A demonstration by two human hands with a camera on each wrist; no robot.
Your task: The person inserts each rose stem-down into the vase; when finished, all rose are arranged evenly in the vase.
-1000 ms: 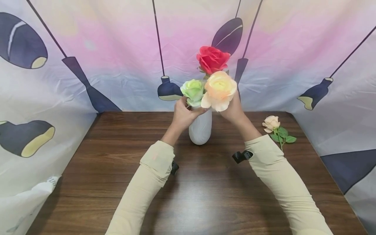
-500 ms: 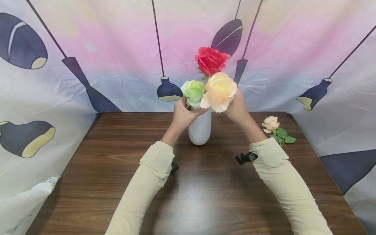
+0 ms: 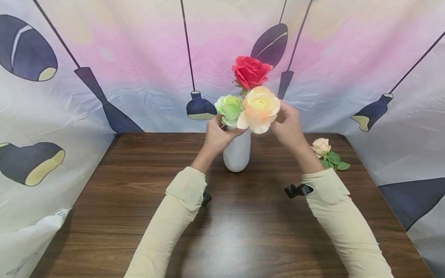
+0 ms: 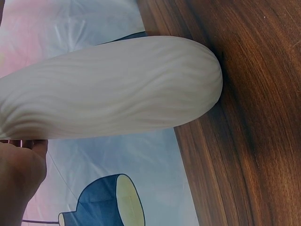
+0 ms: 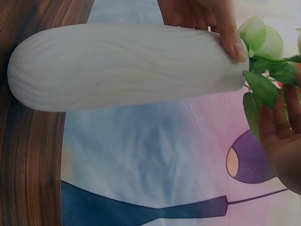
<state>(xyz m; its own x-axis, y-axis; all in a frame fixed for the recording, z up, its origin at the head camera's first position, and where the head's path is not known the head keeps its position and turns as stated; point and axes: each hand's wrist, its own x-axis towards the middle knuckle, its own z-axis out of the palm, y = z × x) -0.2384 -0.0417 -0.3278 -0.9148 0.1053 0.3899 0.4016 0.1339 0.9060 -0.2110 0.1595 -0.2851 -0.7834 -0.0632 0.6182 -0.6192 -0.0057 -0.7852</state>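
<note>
A white vase (image 3: pixel 237 154) with a wavy ribbed surface stands upright on the table. My left hand (image 3: pixel 217 133) grips it near the mouth; the right wrist view shows its thumb (image 5: pixel 235 44) lying along the rim. Three artificial roses rise from the vase: a red rose (image 3: pixel 251 72) at the back, a light green rose (image 3: pixel 229 108) at left, and a large peach rose (image 3: pixel 261 106) in front. Beside the peach bloom is my right hand (image 3: pixel 290 123), its fingertips partly hidden behind it. In the right wrist view, its loosely bent fingers are at the green leaves (image 5: pixel 263 89).
A pale cream rose (image 3: pixel 321 147) with green leaves lies at the back right of the brown wooden table (image 3: pixel 146 185), partly covered by my right forearm. A printed cloth backdrop (image 3: pixel 149 58) with lamp drawings hangs close behind and along both sides.
My right hand has drawn back to the right from the peach rose, whose bloom stays almost in place. The left hand keeps its hold on the vase.
</note>
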